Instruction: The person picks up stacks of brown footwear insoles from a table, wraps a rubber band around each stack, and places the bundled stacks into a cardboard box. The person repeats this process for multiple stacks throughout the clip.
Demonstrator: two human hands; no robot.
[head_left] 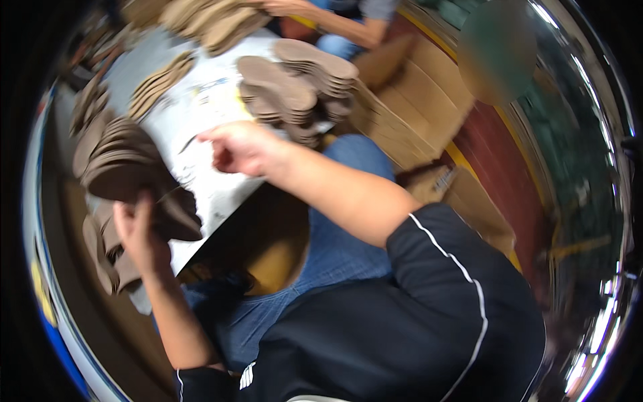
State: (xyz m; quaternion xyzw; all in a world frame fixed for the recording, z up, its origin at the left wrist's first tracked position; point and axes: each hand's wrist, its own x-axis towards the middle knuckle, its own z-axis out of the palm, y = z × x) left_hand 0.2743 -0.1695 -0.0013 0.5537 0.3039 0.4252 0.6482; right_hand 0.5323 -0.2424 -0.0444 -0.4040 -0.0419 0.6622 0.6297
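At the left edge of the table, my left hand [142, 238] grips the near edge of a brown shoe sole, its thumb and fingers against a fanned pile of soles [120, 157]. Blur hides how many soles it holds. My right hand [244, 149] is above the middle of the white tabletop [221, 194], fingers curled in a pinch with the index finger pointing left. A thin dark sliver shows at its fingertips; I cannot tell what it is. Beyond this hand stand two stacks of brown soles [278, 87], close together.
More soles [161, 84] lie on the far left of the table, and tan ones [214, 23] at its far end. A co-worker's arm [335, 23] reaches in there. Open cardboard boxes [422, 100] stand on the right. Further soles [100, 251] sit below my left hand.
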